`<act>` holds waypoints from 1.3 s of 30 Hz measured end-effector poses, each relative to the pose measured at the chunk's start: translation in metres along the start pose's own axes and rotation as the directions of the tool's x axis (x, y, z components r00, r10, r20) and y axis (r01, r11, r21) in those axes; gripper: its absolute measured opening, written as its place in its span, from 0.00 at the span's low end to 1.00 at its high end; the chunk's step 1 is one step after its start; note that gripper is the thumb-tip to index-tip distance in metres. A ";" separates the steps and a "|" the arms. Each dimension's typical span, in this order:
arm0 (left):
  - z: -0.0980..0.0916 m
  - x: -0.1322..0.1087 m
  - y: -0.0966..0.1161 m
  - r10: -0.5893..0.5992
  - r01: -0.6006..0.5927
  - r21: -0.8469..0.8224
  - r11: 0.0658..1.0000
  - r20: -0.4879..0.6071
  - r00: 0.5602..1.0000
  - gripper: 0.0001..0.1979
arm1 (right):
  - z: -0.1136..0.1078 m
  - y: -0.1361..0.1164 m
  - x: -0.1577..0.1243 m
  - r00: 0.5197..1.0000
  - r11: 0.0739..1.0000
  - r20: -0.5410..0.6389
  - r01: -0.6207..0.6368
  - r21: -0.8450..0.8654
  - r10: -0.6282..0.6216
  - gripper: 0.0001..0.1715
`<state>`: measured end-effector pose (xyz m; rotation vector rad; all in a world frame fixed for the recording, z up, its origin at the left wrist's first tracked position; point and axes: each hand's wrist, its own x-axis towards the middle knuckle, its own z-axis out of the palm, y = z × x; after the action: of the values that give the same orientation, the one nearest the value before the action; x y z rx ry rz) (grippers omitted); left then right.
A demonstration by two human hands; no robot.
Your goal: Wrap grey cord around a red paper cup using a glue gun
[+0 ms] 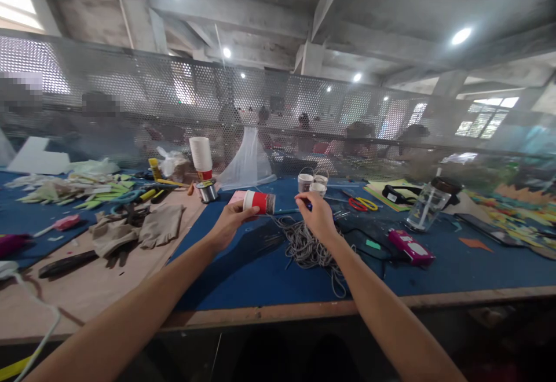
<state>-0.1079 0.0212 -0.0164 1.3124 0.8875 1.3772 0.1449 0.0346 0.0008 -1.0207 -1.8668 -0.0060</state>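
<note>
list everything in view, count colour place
paper cup: 1, red and white, in left hand
cord: 1 tangle, grey, centre
handled cups: about 3, white, centre
cup stack: 1, mostly white, back left
scissors: 1, red-yellow handles, back right
gloves: count unclear, beige, left
boxy item: 1, purple, right
bottle: 1, clear, right
scraps: many, mixed colours, both sides
mesh screen: 1, grey, background
table cover: 1, blue, centre
left hand: 1, bare, on cup
right hand: 1, bare, near cord

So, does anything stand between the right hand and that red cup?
Nothing visible does; there is a gap between the right hand and the red cup, held in the left hand. The pile of grey cord lies lower, on the table.
</note>
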 end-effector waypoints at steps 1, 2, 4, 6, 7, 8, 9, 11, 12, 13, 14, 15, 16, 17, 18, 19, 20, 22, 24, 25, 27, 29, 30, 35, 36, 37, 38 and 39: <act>0.000 0.000 0.000 0.001 -0.001 0.003 1.000 0.000 1.000 0.18 | -0.004 0.005 0.002 1.000 0.999 -0.006 -0.028 -0.024 0.028 0.12; -0.001 0.000 0.000 0.002 -0.002 0.007 1.000 0.000 1.000 0.17 | -0.008 0.011 0.004 0.998 0.997 -0.004 -0.061 -0.051 0.061 0.12; -0.001 0.000 0.000 0.006 -0.006 0.017 1.000 -0.003 1.000 0.17 | -0.021 0.026 0.009 0.992 0.984 0.007 -0.125 -0.125 0.127 0.10; -0.001 0.001 -0.001 0.007 -0.007 0.025 1.000 -0.005 1.000 0.18 | -0.036 0.042 0.011 0.980 0.954 0.032 -0.186 -0.236 0.199 0.09; -0.001 0.001 -0.001 0.004 -0.004 0.026 1.000 -0.006 1.000 0.18 | -0.043 0.051 0.011 0.970 0.928 0.036 -0.218 -0.302 0.240 0.09; -0.001 0.001 -0.002 0.001 -0.001 0.024 1.000 -0.007 1.000 0.19 | -0.050 0.060 0.010 0.958 0.898 0.043 -0.249 -0.364 0.283 0.09; -0.001 0.001 -0.002 -0.004 0.004 0.017 1.000 -0.007 1.000 0.20 | -0.056 0.068 0.007 0.941 0.861 0.041 -0.287 -0.419 0.334 0.09; 0.000 0.001 -0.002 -0.014 0.014 -0.003 1.000 -0.009 1.000 0.21 | -0.065 0.083 0.001 0.893 0.783 0.036 -0.372 -0.499 0.448 0.11; 0.000 0.001 -0.002 -0.019 0.019 -0.010 1.000 -0.010 1.000 0.21 | -0.068 0.089 -0.002 0.867 0.749 0.043 -0.403 -0.526 0.497 0.12; 0.000 0.001 -0.002 -0.021 0.021 -0.014 1.000 -0.012 1.000 0.21 | -0.070 0.094 -0.005 0.839 0.722 0.066 -0.422 -0.548 0.540 0.13; 0.001 0.001 -0.002 -0.023 0.022 -0.014 1.000 -0.016 1.000 0.21 | -0.070 0.098 -0.008 0.811 0.704 0.099 -0.433 -0.563 0.577 0.15; 0.001 0.001 -0.002 -0.024 0.023 -0.012 1.000 -0.020 1.000 0.21 | -0.070 0.101 -0.010 0.783 0.695 0.140 -0.435 -0.572 0.606 0.16; 0.001 0.000 -0.002 -0.023 0.023 -0.011 1.000 -0.022 0.999 0.21 | -0.069 0.103 -0.011 0.758 0.693 0.182 -0.434 -0.576 0.626 0.18; 0.002 0.000 -0.002 -0.023 0.023 -0.012 1.000 -0.022 0.999 0.21 | -0.068 0.104 -0.011 0.738 0.695 0.218 -0.432 -0.576 0.639 0.19; 0.002 0.000 -0.001 -0.024 0.023 -0.014 1.000 -0.020 1.000 0.21 | -0.066 0.106 -0.011 0.723 0.700 0.248 -0.429 -0.571 0.645 0.20; 0.002 0.000 -0.001 -0.026 0.026 -0.018 1.000 -0.015 1.000 0.22 | -0.063 0.107 -0.010 0.713 0.708 0.272 -0.426 -0.563 0.646 0.21; 0.002 -0.001 -0.001 -0.029 0.029 -0.021 0.999 -0.013 0.999 0.22 | -0.060 0.108 -0.009 0.708 0.716 0.292 -0.422 -0.556 0.643 0.23; 0.003 -0.001 -0.001 -0.036 0.035 -0.027 0.999 -0.009 0.999 0.22 | -0.054 0.110 -0.008 0.700 0.733 0.324 -0.416 -0.538 0.636 0.28; 0.002 0.000 -0.002 -0.042 0.042 -0.033 0.999 -0.005 0.999 0.21 | -0.047 0.112 -0.007 0.696 0.745 0.345 -0.417 -0.520 0.630 0.31; 0.002 0.000 -0.003 -0.045 0.045 -0.035 0.998 0.000 0.999 0.20 | -0.045 0.113 -0.007 0.696 0.748 0.347 -0.421 -0.512 0.629 0.30; 0.001 0.001 -0.004 -0.048 0.048 -0.035 0.998 0.006 0.999 0.20 | -0.041 0.114 -0.007 0.701 0.753 0.339 -0.433 -0.495 0.627 0.26; 0.001 0.001 -0.004 -0.052 0.052 -0.035 0.998 0.010 0.999 0.20 | -0.039 0.114 -0.007 0.710 0.761 0.330 -0.448 -0.470 0.622 0.23; 0.001 0.001 -0.004 -0.055 0.055 -0.033 0.998 0.011 0.998 0.20 | -0.039 0.114 -0.007 0.715 0.767 0.328 -0.455 -0.452 0.618 0.23; 0.002 -0.001 0.001 -0.070 0.070 -0.016 0.997 -0.008 0.997 0.20 | -0.045 0.112 -0.009 0.748 0.806 0.307 -0.516 -0.290 0.589 0.24; 0.002 -0.001 0.002 -0.072 0.072 -0.015 0.997 -0.011 0.997 0.20 | -0.047 0.112 -0.009 0.755 0.810 0.296 -0.534 -0.242 0.586 0.24; 0.002 -0.001 0.002 -0.074 0.074 -0.013 0.997 -0.015 0.997 0.20 | -0.048 0.111 -0.009 0.761 0.813 0.285 -0.550 -0.191 0.583 0.24; 0.002 -0.001 0.002 -0.074 0.074 -0.010 0.997 -0.019 0.997 0.20 | -0.048 0.110 -0.009 0.766 0.813 0.278 -0.565 -0.139 0.580 0.25; 0.002 -0.002 0.002 -0.074 0.074 -0.005 0.997 -0.022 0.997 0.20 | -0.048 0.108 -0.008 0.771 0.813 0.273 -0.576 -0.087 0.575 0.26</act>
<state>-0.1060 0.0189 -0.0143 1.2509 0.9385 1.3377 0.2520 0.0793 -0.0235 -1.6317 -1.7223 0.5391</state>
